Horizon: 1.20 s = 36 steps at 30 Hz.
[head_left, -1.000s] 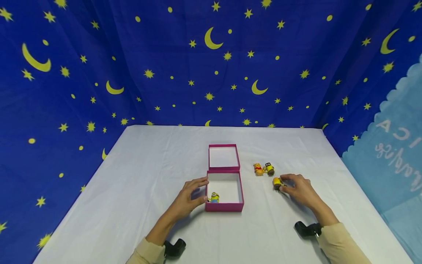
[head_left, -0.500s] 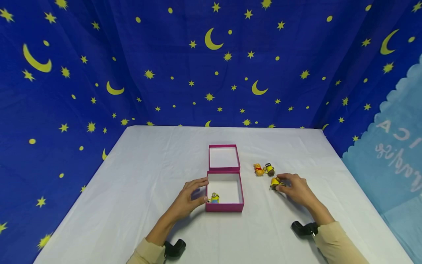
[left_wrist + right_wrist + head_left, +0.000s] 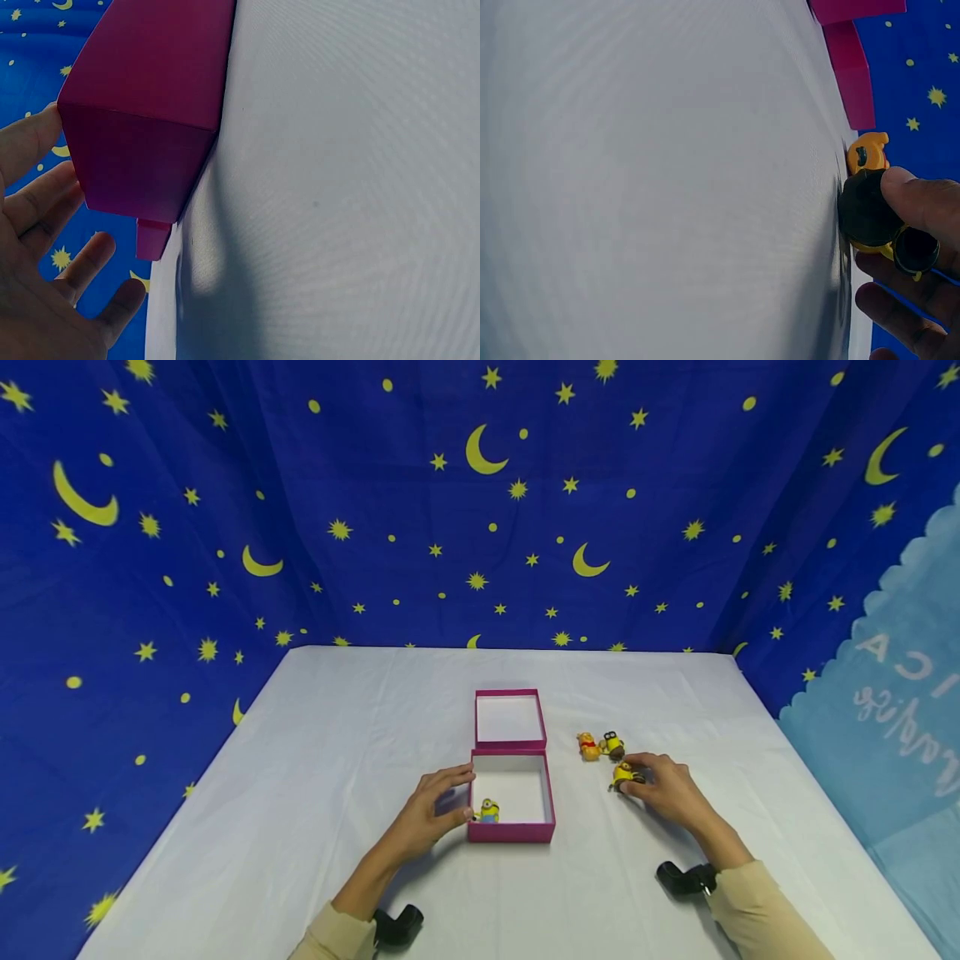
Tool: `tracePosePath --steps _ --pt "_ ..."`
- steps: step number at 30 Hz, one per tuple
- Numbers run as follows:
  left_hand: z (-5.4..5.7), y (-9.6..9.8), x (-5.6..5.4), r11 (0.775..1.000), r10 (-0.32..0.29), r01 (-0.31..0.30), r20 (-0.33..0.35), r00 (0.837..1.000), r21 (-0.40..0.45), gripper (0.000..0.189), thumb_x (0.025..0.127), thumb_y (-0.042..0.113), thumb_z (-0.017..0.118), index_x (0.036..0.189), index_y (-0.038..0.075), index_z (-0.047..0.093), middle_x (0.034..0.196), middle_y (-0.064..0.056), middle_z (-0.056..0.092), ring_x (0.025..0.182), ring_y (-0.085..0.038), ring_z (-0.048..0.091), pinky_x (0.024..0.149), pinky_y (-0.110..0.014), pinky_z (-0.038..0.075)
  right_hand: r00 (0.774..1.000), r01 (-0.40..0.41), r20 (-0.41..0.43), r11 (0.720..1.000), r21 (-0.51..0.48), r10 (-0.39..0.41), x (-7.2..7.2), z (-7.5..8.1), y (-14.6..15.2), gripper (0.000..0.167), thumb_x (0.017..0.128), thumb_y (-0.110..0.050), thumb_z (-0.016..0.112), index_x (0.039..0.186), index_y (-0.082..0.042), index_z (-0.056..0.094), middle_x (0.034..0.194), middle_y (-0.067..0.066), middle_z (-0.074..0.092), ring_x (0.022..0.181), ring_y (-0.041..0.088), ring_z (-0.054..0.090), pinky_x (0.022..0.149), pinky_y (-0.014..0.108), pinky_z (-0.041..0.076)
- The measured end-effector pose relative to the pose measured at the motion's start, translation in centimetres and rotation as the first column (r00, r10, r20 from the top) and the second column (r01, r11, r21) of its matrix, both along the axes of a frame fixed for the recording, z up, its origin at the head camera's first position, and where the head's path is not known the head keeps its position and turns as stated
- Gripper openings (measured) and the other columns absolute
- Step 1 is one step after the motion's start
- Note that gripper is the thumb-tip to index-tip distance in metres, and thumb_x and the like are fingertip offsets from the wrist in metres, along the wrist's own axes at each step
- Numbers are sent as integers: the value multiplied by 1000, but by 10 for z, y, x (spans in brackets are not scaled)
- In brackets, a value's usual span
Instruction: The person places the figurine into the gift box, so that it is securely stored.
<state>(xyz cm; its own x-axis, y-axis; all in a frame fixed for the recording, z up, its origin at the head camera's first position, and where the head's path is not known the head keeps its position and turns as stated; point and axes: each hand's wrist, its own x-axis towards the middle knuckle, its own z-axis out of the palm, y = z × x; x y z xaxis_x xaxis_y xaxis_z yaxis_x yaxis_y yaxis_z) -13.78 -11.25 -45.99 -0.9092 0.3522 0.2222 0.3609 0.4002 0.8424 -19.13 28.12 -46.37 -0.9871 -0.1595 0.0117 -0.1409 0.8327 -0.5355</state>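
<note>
In the head view, the right hand (image 3: 670,789) pinched a yellow toy (image 3: 622,774) between thumb and fingers, low over the white cloth (image 3: 360,718). A likely mishap was a brush from the knuckles or the toy against its two neighbours: another yellow toy (image 3: 613,745) stood just beyond the grip, with an orange bear (image 3: 589,748) beside it, a bit farther left. Well to the left of that grip lay the pink box (image 3: 511,833), whose near right wall stood in the way of any low path to its inside. The left hand (image 3: 427,806) was spread along the box's left side; a careless push there could have slid the box. A toy in the box (image 3: 490,812) sat just inside the wall by that hand's thumb. Beyond the box lay a pink lid (image 3: 510,720).

In the left wrist view, fingertips touched the box's rim only lightly, the lower fingers free, so the box seemed poorly braced against a knock.

In the right wrist view, the thumb pressed the held toy's dark side; such a small, rounded thing could slip or turn under the thumb. Whether it touched the cloth, I couldn't tell.
</note>
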Motion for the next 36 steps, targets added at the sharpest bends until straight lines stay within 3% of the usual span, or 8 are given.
tracePosePath --steps 16,27,36 --pt "-2 0 -1 1000 -7 6 -19 1000 -10 46 86 23 68 130 12 56 144 0 47 127 -23 40 104 -51 33 1000 -9 -16 1000 -27 8 4 11 -5 47 84 -26 70 124 -5 59 124 19 62 121 41 48 98 59 24" --pt "-2 0 -1 1000 -5 5 -21 1000 -7 47 86 22 68 130 11 56 144 -1 47 127 -23 39 104 -49 33 990 -71 -121 997 -19 69 11 28 -21 45 82 -24 72 121 -4 61 116 18 66 112 37 56 93 50 30" --pt "-2 0 -1 1000 0 -1 -19 1000 -11 47 86 23 68 130 12 56 144 0 47 126 -22 39 104 -48 33 985 -93 -147 996 -15 89 15 40 -35 47 81 -25 74 122 -5 61 113 15 67 110 34 58 91 46 31"
